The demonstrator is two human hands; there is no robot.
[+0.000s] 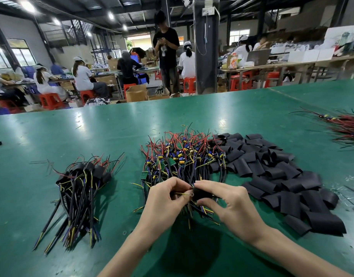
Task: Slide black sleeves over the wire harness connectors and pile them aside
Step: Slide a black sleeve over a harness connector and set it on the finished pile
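Head view over green worktable (112, 126). At right, broad heap of loose black sleeves (282, 176), near the hand that feeds from it; at centre, tangle of bare wire harnesses (182, 156); well apart at left, sleeved pile (80, 186) set aside as done. Just above the tangle, right hand (228, 204) pinching one black sleeve (198, 191), facing left hand (164, 200) pinching yellow wire ends (182, 194), likely for threading
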